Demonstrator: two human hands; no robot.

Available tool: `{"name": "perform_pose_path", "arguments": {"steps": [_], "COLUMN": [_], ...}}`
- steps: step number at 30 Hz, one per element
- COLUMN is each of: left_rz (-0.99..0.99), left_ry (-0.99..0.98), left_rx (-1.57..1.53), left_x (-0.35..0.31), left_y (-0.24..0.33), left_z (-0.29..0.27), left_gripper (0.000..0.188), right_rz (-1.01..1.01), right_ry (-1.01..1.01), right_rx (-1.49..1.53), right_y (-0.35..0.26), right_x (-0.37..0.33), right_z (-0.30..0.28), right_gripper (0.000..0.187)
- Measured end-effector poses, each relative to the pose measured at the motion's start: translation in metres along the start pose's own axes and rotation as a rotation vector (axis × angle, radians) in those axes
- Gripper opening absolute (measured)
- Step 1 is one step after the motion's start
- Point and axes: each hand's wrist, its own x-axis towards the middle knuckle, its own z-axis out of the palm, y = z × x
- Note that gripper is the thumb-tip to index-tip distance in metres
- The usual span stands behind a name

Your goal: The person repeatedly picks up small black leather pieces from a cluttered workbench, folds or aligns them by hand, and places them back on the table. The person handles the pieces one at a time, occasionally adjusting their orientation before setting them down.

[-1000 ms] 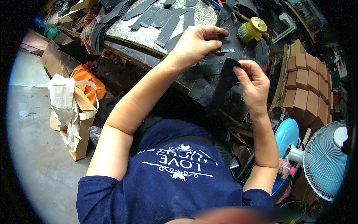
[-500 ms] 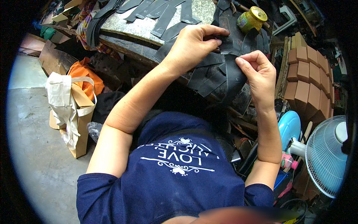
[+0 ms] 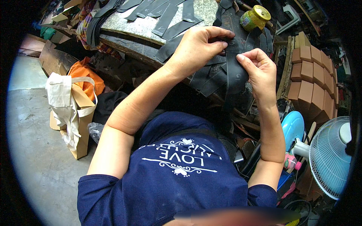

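On the dark, worn tabletop, far right: one squat yellow jar, rounded, thickly smeared at the mouth; contents cannot be told. Right of it: box-like brown blocks, flat-faced, stacked in rows. Left, off the tabletop: a pale cloth bag, soft and looped at the handle, draped over tan board; contents hidden.

Principal item: one long black strip, smooth, leather-like, with a pale mark, hanging over the near edge. Right hand: grip clamped, thumb and forefinger together on the strip's right edge, near its upper end. Left hand: grip just beside that upper end, fingers curled toward thumb; whether it holds cannot be told.

Beyond: flat dark pieces, straight-sided, overlapping on a speckled pale slab.
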Motion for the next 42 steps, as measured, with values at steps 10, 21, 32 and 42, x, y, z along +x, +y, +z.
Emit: {"name": "perform_pose_path", "arguments": {"steps": [10,21,32,42], "left_rz": [-0.063,-0.067,-0.205,-0.220], "left_ry": [-0.051,-0.046,-0.109,-0.406], "left_rx": [-0.181,-0.097,-0.625,-0.259], "left_x": [-0.001,-0.005,-0.006,-0.022], "left_y": [-0.001,0.009,0.015,0.086], "left_z": [0.000,0.005,0.013,-0.004], "left_gripper": [0.040,0.043,0.040,0.031], "right_rz": [-0.020,-0.095,-0.022,0.052], "right_ry": [0.007,-0.025,-0.019,0.116], "right_rx": [-0.045,-0.344,0.288,0.325], "right_y": [0.001,-0.014,-0.018,-0.012], "right_x": [0.000,-0.011,-0.010,-0.008], "right_z": [0.001,0.004,0.004,-0.022], "right_gripper": [0.007,0.011,0.006,0.030]}}
